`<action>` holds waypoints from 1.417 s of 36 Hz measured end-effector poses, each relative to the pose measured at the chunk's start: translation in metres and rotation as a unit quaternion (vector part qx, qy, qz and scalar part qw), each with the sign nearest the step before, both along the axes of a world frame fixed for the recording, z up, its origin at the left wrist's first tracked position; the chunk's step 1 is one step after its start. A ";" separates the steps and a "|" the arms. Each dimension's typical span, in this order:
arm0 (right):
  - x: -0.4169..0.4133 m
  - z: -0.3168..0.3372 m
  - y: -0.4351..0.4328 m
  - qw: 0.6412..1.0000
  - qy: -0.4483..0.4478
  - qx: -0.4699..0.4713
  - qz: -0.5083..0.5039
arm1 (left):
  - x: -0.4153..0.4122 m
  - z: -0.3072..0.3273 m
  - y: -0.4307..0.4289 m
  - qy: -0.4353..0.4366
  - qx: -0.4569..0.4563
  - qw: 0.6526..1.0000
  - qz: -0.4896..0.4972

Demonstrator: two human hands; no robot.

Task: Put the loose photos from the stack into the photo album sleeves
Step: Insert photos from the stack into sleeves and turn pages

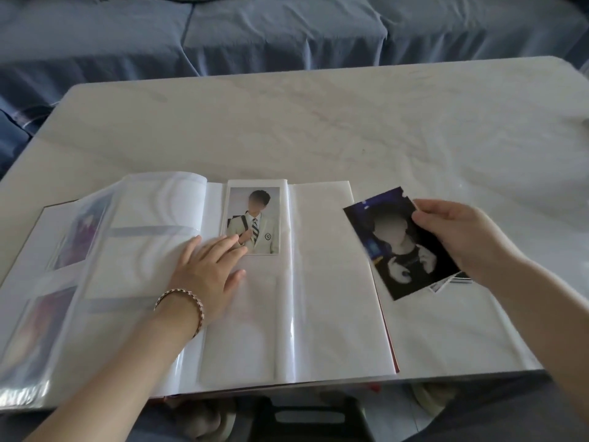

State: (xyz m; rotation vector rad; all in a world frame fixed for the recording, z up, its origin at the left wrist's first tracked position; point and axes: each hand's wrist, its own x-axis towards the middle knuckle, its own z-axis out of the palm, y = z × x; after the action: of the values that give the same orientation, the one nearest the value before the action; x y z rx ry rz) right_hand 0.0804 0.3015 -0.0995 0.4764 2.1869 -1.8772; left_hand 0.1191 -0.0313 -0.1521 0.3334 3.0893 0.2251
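Note:
The photo album (325,282) lies open on the table with clear plastic sleeves. One sleeve at the top of the right page holds a photo of a person in a white blazer (253,221). My left hand (207,269) lies flat on the page just below and left of that photo, fingers straight. My right hand (459,234) pinches a dark photo (398,244) by its right edge, holding it just right of the album. Under it, the corner of the loose photo stack (449,282) shows on the table.
The album's left pages (79,266) arch up, with blurred photos in their sleeves. The white marble-look table (318,122) stretches behind the album. A blue-covered sofa (287,33) stands beyond the table's far edge. A dark stool (306,416) sits under the near edge.

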 end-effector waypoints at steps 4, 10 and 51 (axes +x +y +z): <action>0.012 -0.007 -0.030 0.995 -0.044 -0.046 0.072 | -0.002 -0.003 -0.002 -0.009 -0.017 1.000 0.005; 0.023 -0.023 -0.063 0.993 0.006 0.098 0.057 | -0.002 -0.003 -0.001 -0.007 0.014 1.000 0.013; 0.074 -0.064 -0.095 0.974 -0.076 0.078 0.197 | -0.002 -0.005 -0.001 0.024 0.011 1.000 0.006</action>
State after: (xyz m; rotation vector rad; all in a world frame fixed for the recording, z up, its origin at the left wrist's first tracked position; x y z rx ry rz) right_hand 0.1539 0.2063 -0.1632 0.1833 2.1448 -1.4239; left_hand 0.1174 -0.0320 -0.1566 0.3269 3.1382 0.2559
